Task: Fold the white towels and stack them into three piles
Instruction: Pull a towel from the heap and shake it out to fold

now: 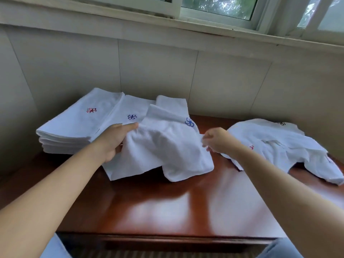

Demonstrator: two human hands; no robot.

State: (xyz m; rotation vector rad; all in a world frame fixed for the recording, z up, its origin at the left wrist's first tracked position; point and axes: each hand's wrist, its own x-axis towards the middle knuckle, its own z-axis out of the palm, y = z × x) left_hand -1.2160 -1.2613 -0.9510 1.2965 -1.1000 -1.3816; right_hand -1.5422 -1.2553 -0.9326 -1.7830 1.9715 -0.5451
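A half-folded white towel (163, 146) with a blue emblem lies in the middle of the brown table (167, 205). My left hand (115, 140) grips its left edge and my right hand (216, 140) pinches its right edge. At the far left stands a pile of folded towels (74, 127) with a red emblem on top. Beside it is a folded towel with a blue emblem (130, 112), and behind the held towel another folded towel (171, 102). A loose heap of unfolded towels (275, 146) lies on the right.
A tiled wall (158, 67) rises just behind the table, with a window (219, 6) above it. The table's front edge (167, 237) is close to me. Bare polished wood lies between me and the towels.
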